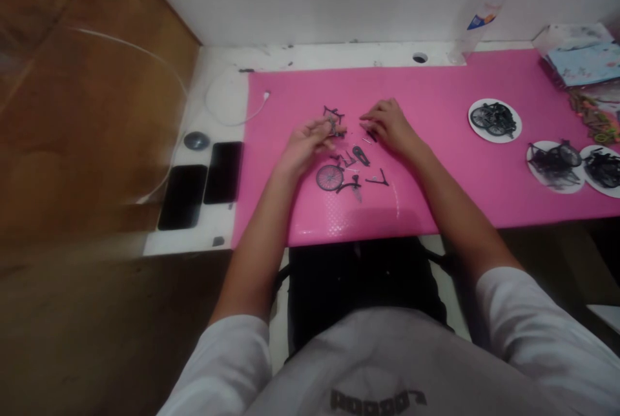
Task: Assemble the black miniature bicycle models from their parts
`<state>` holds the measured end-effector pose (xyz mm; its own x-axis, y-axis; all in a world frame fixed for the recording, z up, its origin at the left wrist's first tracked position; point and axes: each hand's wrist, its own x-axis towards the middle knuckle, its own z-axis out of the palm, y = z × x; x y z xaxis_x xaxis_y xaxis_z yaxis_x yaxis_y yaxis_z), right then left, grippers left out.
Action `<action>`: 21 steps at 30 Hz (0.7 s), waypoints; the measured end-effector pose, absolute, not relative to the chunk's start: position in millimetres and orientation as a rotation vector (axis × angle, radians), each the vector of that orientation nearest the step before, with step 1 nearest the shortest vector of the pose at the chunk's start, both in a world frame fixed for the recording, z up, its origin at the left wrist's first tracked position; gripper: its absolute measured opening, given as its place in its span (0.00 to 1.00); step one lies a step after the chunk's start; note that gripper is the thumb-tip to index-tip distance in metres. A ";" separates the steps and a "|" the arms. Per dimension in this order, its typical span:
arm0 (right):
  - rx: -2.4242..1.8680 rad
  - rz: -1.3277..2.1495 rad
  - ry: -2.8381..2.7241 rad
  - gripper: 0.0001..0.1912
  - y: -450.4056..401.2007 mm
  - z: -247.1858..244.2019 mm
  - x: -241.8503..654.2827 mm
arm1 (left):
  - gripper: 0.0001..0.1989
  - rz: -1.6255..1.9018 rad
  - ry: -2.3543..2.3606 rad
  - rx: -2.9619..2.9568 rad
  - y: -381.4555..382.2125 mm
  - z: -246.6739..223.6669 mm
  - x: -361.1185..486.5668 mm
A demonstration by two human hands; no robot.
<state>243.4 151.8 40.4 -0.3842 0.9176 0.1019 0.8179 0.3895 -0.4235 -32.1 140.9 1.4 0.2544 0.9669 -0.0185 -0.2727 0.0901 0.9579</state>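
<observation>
My left hand [310, 141] rests on the pink mat [436, 170] with its fingers closed on a small dark model-bicycle part [334, 124]. My right hand [390, 126] lies a little to the right, fingertips pinched low on the mat at a tiny pin-like piece; what it grips is too small to tell. Just below both hands lie loose black parts: a small spoked wheel [330, 177], a chain-guard piece [361, 156], a fork-shaped piece [378, 179] and a frame piece [333, 111].
Two black phones [183, 196] [223, 172] lie on the white desk to the left, near a white cable [227, 120]. Three white plates with black bicycle parts [495, 120] [555, 164] [603, 170] sit at right. A clear bottle [477, 22] stands at the back.
</observation>
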 end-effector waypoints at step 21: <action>-0.980 0.384 -2.014 0.15 142.8 -4.0 213.4 | 0.20 1.177 1.192 1.395 136.4 20.0 -25.8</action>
<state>213.4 142.8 -4.0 -0.3396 0.7577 0.5573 0.4997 0.6473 -0.5755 -25.8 136.4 20.0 0.0718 0.9929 0.0950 0.1074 -0.1024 0.9889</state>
